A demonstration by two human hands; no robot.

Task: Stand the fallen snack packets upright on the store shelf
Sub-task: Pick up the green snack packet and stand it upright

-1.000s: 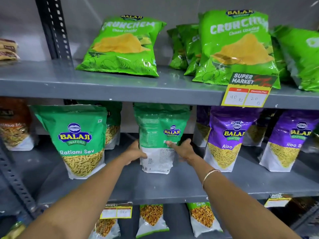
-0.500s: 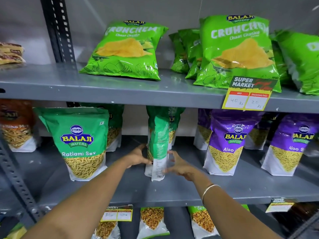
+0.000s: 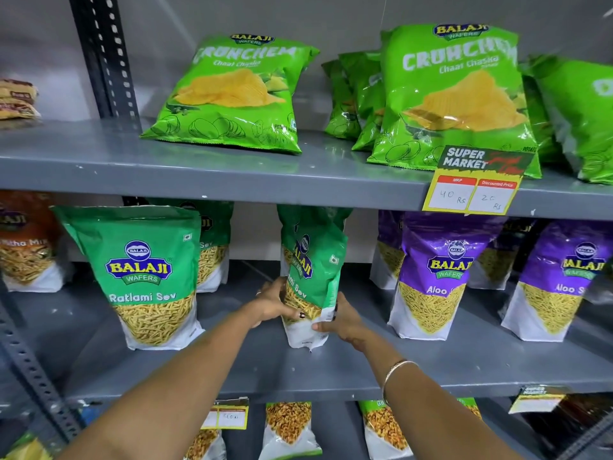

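A green Ratlami Sev packet stands upright in the middle of the grey middle shelf, its front turned partly toward me and angled left. My left hand grips its lower left side. My right hand holds its lower right edge near the white base. Another green Ratlami Sev packet stands upright to the left, facing me, with one more green packet behind it.
Purple Aloo Sev packets stand to the right. On the top shelf lie green Crunchem bags, one leaning back, others stacked on the right behind a yellow price tag. An orange packet sits far left. More packets on the shelf below.
The green packet showed its back, then its edge, and now its front: both hands have rotated it while it stays upright on the shelf.
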